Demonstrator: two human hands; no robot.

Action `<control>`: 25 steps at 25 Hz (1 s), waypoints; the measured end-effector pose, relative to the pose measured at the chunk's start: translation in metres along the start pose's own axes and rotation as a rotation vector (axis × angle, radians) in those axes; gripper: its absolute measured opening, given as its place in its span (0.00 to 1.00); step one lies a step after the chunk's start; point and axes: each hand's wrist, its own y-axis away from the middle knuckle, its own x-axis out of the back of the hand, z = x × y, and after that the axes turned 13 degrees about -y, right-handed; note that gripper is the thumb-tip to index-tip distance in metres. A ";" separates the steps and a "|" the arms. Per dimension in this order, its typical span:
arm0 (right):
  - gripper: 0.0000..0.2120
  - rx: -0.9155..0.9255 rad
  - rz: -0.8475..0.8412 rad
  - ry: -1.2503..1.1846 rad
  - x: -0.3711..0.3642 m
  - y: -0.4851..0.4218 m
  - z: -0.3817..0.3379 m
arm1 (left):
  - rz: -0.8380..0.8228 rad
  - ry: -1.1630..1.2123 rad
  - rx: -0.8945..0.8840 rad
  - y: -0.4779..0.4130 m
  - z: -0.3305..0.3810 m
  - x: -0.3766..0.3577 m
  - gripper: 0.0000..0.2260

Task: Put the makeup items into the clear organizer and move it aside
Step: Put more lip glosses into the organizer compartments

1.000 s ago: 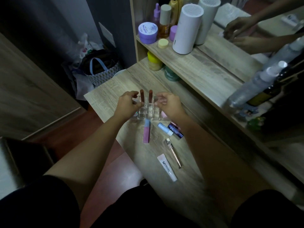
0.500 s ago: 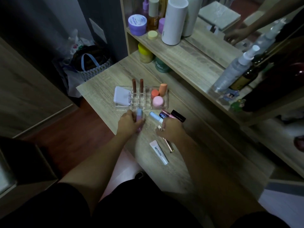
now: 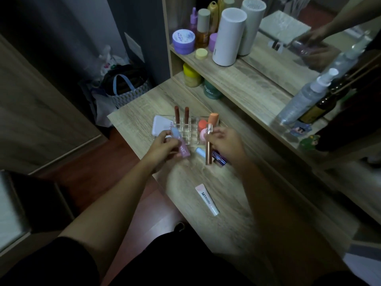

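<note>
Desk (image 3: 142, 120) runs from centre to lower right of frame. The clear organizer (image 3: 189, 131) sits on it just above centre, already holding two brown lipsticks (image 3: 176, 114), a white compact (image 3: 160, 125) on its left side and orange sponges (image 3: 213, 118) on its right.

Change vs half a sec ago: both hands were down on the desk at the loose items; now they're raised just below the organizer, each w/ a pick. Left hand (image 3: 162, 145), centre-left, has fingers curled round a pink tube w/ blue cap (image 3: 182, 146), tilted. Right hand (image 3: 224, 143), centre-right, pinches a slim rose-gold tube (image 3: 208, 149), held approx upright, its clear end in front of the sponges.

So: two more items are off the desk and look about to go into slots. Still lying loose are a white lip tube (image 3: 207, 200) below centre, a light blue tube (image 3: 201, 151) and a dark purple tube (image 3: 219, 159), partly under the right hand. Moving the organizer aside is not yet due.
</note>
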 end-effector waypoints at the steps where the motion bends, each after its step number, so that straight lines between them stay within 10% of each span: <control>1: 0.07 0.046 0.004 -0.082 0.001 -0.007 -0.011 | 0.009 0.015 -0.025 -0.002 0.010 0.005 0.11; 10: 0.15 0.311 0.105 -0.062 -0.019 -0.052 -0.035 | 0.265 -0.536 -0.333 -0.028 0.044 0.033 0.04; 25: 0.15 0.332 0.060 0.119 -0.032 -0.075 -0.019 | 0.209 -0.886 -0.463 -0.050 0.019 0.024 0.06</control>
